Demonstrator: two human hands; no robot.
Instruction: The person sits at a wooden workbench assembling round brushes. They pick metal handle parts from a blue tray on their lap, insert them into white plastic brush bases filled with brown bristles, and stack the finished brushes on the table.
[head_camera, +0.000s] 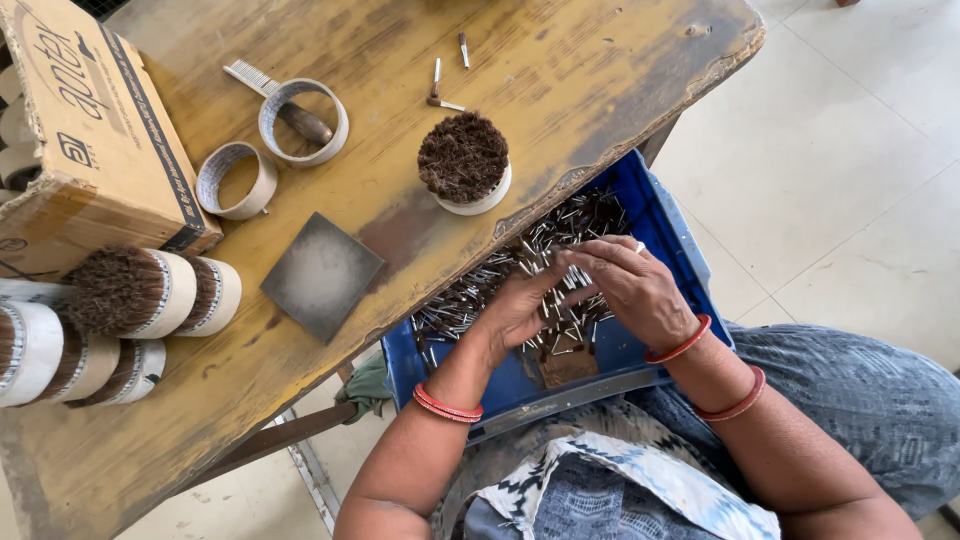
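A worn wooden table with a yellowed, scuffed top is taking up most of the view, and pale floor tiles are showing beyond its right edge. Taking the blue plastic crate as the landmark: it is sitting on the person's lap, tucked partly under the table's near edge, and it is holding a loose heap of small metal pins with dark tips. Both hands are working inside the crate, over the pins. The left hand is lying palm-down on the heap with its fingers loosely spread and reaching toward the right hand; whether it is gripping any pins, I cannot tell. The right hand is resting just beside it, its fingers drawn together and curled over a small bunch of pins that is poking out between the two hands. Red bangles are circling both wrists. Just above the crate, on the table, a round white-rimmed bundle of brown fibres is standing upright, with a few stray pins lying beyond it. Left of the crate, a dark square plate is lying flat. Farther left, two empty tape rings are lying near a cardboard box, one ring enclosing a small tool. Well to the left of the crate, several finished fibre bundles are lying on their sides at the table's edge.
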